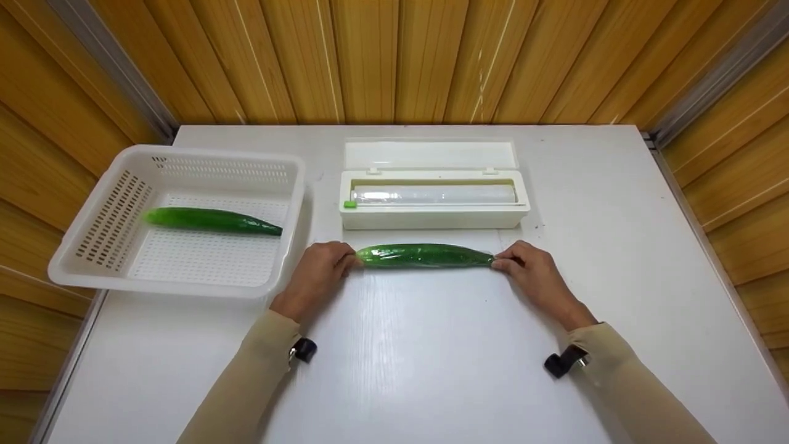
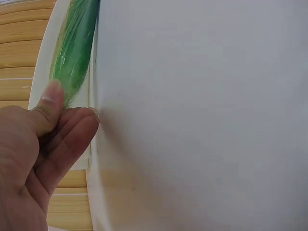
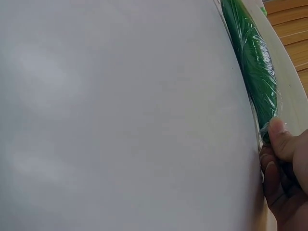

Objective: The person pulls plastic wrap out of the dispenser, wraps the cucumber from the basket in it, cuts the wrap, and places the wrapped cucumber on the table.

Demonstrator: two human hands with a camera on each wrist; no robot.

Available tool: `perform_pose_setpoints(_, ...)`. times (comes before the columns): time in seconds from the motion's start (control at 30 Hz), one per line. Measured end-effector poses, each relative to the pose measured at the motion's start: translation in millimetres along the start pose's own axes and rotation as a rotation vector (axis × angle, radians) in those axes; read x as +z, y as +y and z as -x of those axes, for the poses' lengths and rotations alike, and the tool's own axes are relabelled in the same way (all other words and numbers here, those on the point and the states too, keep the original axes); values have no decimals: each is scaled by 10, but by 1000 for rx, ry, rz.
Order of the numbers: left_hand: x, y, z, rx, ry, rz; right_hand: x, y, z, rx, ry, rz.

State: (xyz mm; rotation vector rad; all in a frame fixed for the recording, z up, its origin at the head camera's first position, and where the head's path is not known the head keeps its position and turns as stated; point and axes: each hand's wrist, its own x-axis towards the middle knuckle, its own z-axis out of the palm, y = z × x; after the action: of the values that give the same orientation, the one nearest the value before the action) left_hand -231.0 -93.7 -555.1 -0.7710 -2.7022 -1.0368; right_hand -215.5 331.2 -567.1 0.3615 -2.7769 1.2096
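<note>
At seven and five o'clock, two tan sleeves (image 1: 246,379) reach in over the white counter (image 1: 425,357), a small black camera (image 1: 305,349) at each wrist. In the middle is a cucumber (image 1: 425,256) in wrinkled clear film (image 3: 267,62), its pale end toward nine o'clock and its dark tip toward three. Between nine and ten o'clock from it, well apart, stands a white basket (image 1: 166,286), with a second cucumber (image 1: 212,220) lying inside. Just beyond the wrapped one, at twelve o'clock, an open white box (image 1: 434,219) stands in the way to the counter's far edge; its lid (image 1: 430,154) is tipped back, a roll (image 1: 434,194) lies within, and a green slider (image 1: 350,204) sits at its eight o'clock corner. Wooden panels (image 1: 425,68) rise behind.

As for the grip, the left hand (image 1: 320,271) has thumb and fingertips closed together, pinching the wrapped pale end; the right hand (image 1: 536,274) pinches the dark tip, its thumb against the bunched film.
</note>
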Motion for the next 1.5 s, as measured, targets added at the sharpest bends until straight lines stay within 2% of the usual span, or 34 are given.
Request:
perform_pose_setpoints(0.2,-23,-13,23,83,42,5,-29,-23,3,3,-31,-5)
perform_pose_setpoints(0.37,-31,-4,23,63,17,18,-50,-36,21,-2,-49,20)
perform_pose_setpoints(0.57,-49,11,20,34,-29,12,-50,-32,38,-15,-2,37)
perform_pose_setpoints(0.7,-68,29,41,5,-58,11,-34,-31,60,-51,8,55)
perform_pose_setpoints(0.83,-79,46,64,-41,-78,9,-73,-39,65,-37,-48,53)
perform_pose_setpoints(1.0,-91,68,37,-168,-115,28,-169,-61,17,7,-157,48)
perform_pose_setpoints(1.1,-88,72,25,-228,-124,54,-196,-74,0,5,-186,57)
perform_pose_setpoints(1.37,-101,93,22,-288,-92,72,-172,-119,-28,1,-204,100)
perform_pose_setpoints(1.5,-99,108,29,-252,-49,87,-134,-152,-4,-34,-187,112)
